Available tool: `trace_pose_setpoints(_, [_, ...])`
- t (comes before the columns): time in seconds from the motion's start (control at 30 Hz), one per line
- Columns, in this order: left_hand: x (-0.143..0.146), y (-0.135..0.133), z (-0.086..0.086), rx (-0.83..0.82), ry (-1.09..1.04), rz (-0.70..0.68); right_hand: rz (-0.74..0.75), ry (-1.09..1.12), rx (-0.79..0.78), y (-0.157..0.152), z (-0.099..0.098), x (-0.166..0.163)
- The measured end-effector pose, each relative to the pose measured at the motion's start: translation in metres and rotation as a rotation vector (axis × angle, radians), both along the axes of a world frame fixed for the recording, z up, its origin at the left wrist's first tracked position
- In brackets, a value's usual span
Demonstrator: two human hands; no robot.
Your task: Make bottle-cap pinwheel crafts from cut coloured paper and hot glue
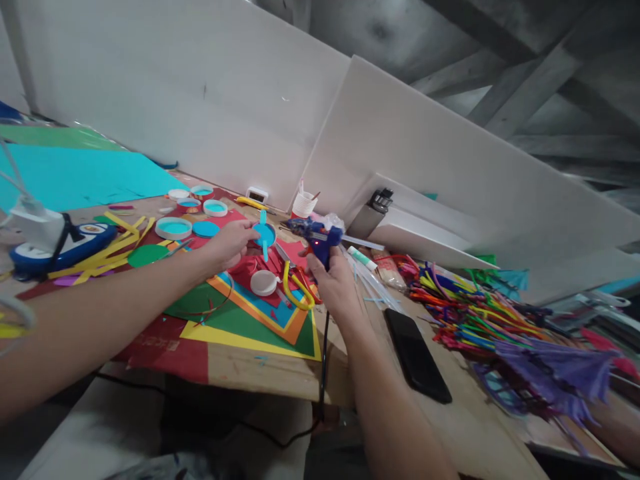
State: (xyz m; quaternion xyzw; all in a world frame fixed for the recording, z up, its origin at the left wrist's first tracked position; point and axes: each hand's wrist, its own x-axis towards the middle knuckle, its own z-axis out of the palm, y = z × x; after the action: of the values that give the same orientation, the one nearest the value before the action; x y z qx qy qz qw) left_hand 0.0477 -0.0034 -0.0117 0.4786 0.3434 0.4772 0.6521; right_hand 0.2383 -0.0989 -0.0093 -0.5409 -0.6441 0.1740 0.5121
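Near edge: black phone (417,357), lying flat; stack of coloured sheets (307,341), green, yellow, orange and blue, overlapping.

Next: white lid (263,283), round, beside a yellow-handled tool (287,283).

Right hand (333,280): fingers wrapped round the grip of a glue gun (320,237). Gun blue, small red light lit, clear stick jutting from the rear, nozzle towards the left hand.

Left hand (235,243): thumb and fingers nearly together, pinching a blue-lined cap (264,233) at its edge. Cap round, raised above the papers just ahead of the nozzle, crossed by a pale blue strip.

To the left: yellow strips (115,243); shallow round caps (173,228), several with blue inside; blue disc (206,229).

To the right: pipe cleaners (465,307), many colours, heaped.

Farther: white cup (303,203), thin sticks standing in it, behind the gun.

Rear: white boards (440,167), leaning.
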Motion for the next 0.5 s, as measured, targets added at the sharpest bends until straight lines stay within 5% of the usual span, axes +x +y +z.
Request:
trace_pose_setpoints(0.17, [0.0037, -0.0062, 0.0021, 0.024, 0.023, -0.057, 0.001, -0.210, 0.026, -0.0011, -0.0035, -0.0105])
trace_pose_setpoints(0.5, [0.0029, -0.0056, -0.0036, 0.083, 0.013, -0.119, -0.070, -0.300, 0.020, -0.0009, -0.0035, -0.0125])
